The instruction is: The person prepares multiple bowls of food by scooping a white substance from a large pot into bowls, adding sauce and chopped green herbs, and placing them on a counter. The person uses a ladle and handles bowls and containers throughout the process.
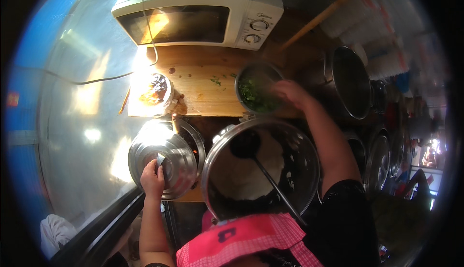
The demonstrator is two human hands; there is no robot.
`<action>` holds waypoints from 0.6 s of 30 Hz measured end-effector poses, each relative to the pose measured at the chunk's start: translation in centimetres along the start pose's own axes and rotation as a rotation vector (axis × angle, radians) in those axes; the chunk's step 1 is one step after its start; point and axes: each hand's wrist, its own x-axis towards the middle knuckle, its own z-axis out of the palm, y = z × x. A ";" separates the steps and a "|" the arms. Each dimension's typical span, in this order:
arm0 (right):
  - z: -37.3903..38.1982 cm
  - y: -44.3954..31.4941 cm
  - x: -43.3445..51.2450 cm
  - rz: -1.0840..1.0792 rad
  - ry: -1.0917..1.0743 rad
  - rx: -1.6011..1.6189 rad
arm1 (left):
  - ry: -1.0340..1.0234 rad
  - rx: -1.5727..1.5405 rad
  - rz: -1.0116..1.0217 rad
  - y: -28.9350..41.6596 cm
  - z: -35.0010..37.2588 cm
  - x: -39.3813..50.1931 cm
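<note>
My left hand (153, 175) grips the small handle of a round metal lid (177, 169), which partly covers a metal pot (198, 136) at the left. My right hand (289, 92) is at the right side of a metal bowl (237, 92) of chopped green herbs (250, 91); its fingertips are blurred, and whether they hold anything is unclear. In front of me a large steel pot (215, 147) contains pale liquid. A long-handled ladle (272, 181) leans in it, its dark round head towards the far left side.
A white microwave oven (235, 31) stands at the back of the wooden counter (214, 103). A container of red-brown sauce (157, 89) sits at the counter's left, near a hanging cable (105, 80). An empty-looking tall metal pot (351, 82) and several other vessels stand at the right.
</note>
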 end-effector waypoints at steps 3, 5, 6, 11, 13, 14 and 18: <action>0.7 -2.3 -1.5 -0.072 0.051 -0.089 | -0.002 -0.031 -0.018 0.1 -0.2 0.0; 2.4 -4.6 -1.9 -0.108 0.067 -0.167 | -0.007 -0.007 -0.028 0.1 -0.4 0.1; 3.8 -5.8 -1.6 -0.180 -0.006 -0.147 | -0.013 -0.015 -0.040 0.1 -0.4 0.2; 13.1 -11.3 0.8 -0.410 -0.073 -0.391 | 0.016 -0.061 -0.034 0.6 -0.6 0.8; 18.3 -12.8 2.6 -0.655 -0.019 -0.622 | -0.004 -0.127 -0.078 0.9 -0.9 1.0; 20.3 -13.3 3.2 -0.750 -0.003 -0.690 | 0.005 -0.140 -0.073 1.0 -1.0 1.1; 22.9 -13.7 5.3 -0.658 0.145 -0.861 | 0.065 -0.148 -0.062 1.0 -1.6 1.5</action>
